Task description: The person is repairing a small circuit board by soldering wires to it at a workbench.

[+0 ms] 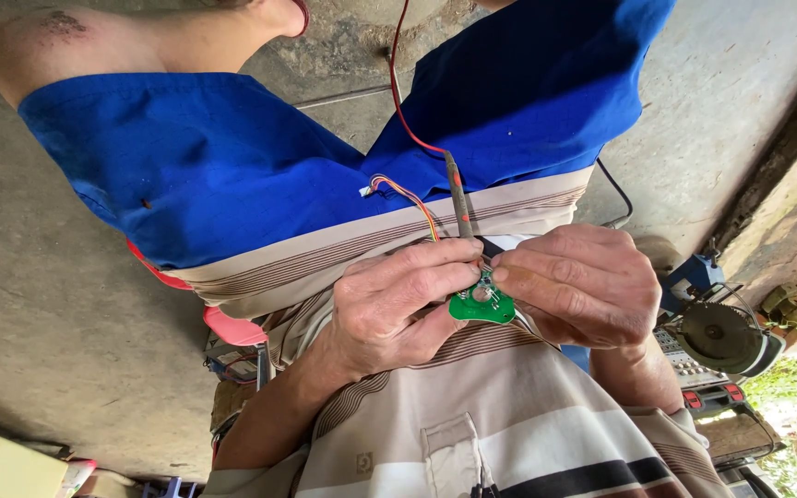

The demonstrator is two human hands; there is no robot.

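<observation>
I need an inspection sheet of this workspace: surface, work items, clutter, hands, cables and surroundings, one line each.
Surface: grey concrete floor; the work is held over the lap.
Work items: small green circuit board pinched between both hands; thin probe above it.
Clutter: circular power tool and pink object beside the person.
Hands: left hand and right hand both grip the board.
Cables: red lead to the probe; multicoloured wires to the board; black cable on the floor.
Surroundings: greenery at the edge.

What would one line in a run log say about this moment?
left hand: pinches green circuit board | right hand: grips board's other side | probe with red wire: tip at board | coloured wires: attached
</observation>
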